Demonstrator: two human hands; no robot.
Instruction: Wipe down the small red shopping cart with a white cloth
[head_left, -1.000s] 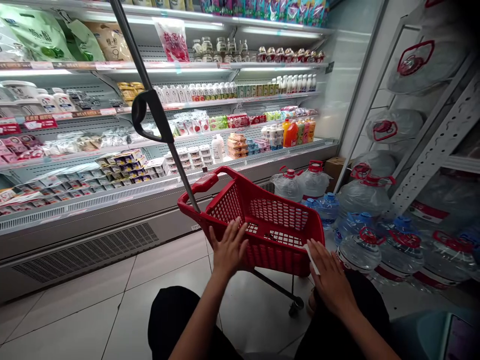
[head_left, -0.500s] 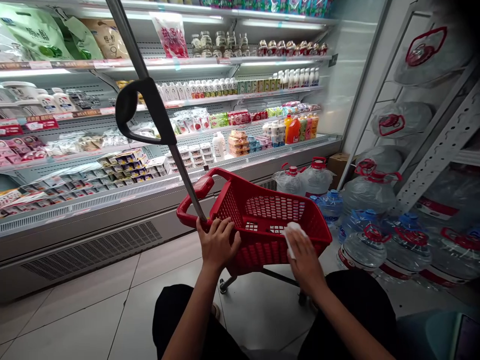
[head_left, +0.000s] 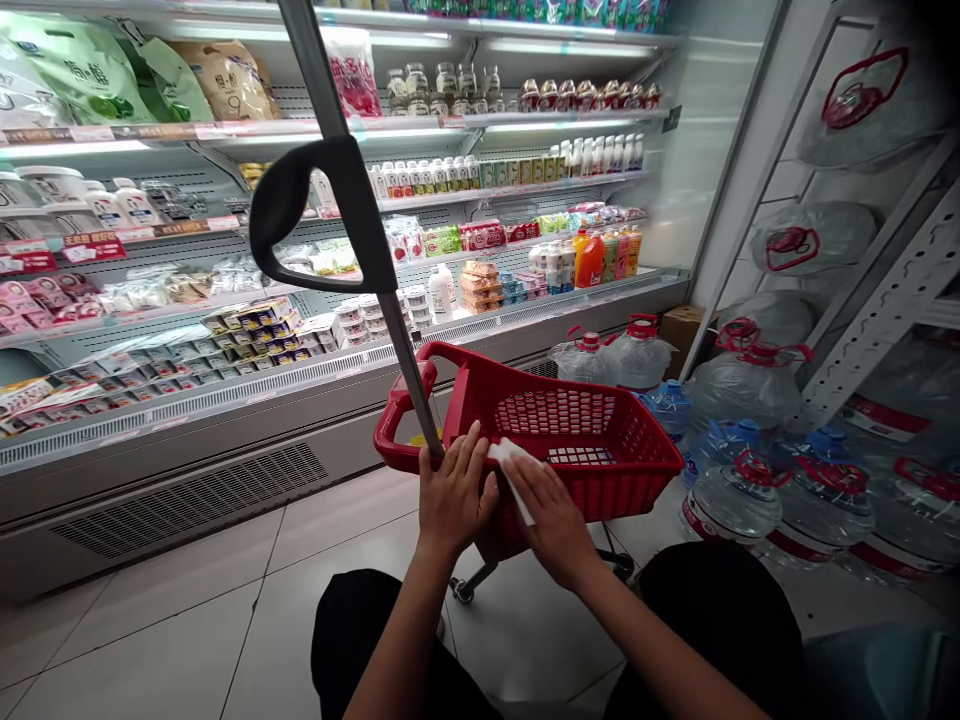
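Note:
A small red plastic shopping cart [head_left: 630,490] with lattice walls stands before my knees. My left hand [head_left: 454,500] lies on its near rim beside the handle end, fingers stretched out and the thumb apart. Under the fingers of my right hand [head_left: 553,520], a folded white cloth or tissue [head_left: 504,453] is pressed against the same rim, just right of my left hand. A grey metal pole [head_left: 411,375] with a black loop grip [head_left: 371,215] rises from the handle end, leaning left. The cart's basket shows only its perforated walls and floor.
A lit refrigerated display [head_left: 300,400] full of packaged goods runs along the back and left. Large water bottles [head_left: 731,500] crowd the floor at right, by a white perforated rack post [head_left: 877,290]. Pale tiles [head_left: 337,530] cover the floor.
My right hand has slid the white cloth leftward along the rim, close to my left hand. In view, the cart, pole and left hand have shifted slightly right.

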